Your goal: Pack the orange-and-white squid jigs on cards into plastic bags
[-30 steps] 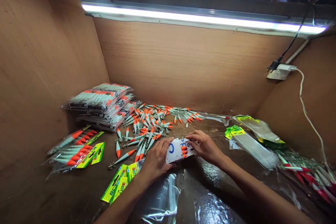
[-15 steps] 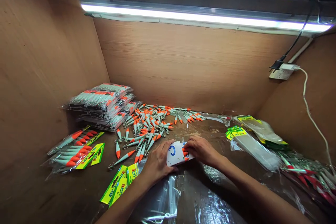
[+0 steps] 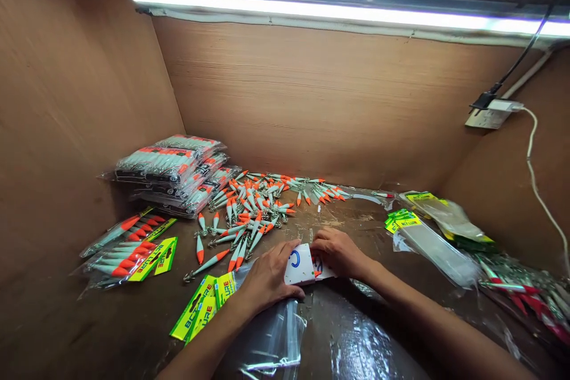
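On our workbench (image 3: 111, 332), filled packs (image 3: 169, 166) sit stacked at ten o'clock; loose lures (image 3: 253, 208) at twelve lie unbagged. Our left hand (image 3: 267, 278) and right hand (image 3: 339, 252) both pinch, fingers curled, the white card (image 3: 299, 267) just below centre

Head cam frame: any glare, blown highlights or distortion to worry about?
Head view: tube light is blown out white along the top; glare streaks on the clear plastic sheet at the bottom; the wide angle stretches the walls at the edges; left hand, right hand and white card are sharp, evenly lit.
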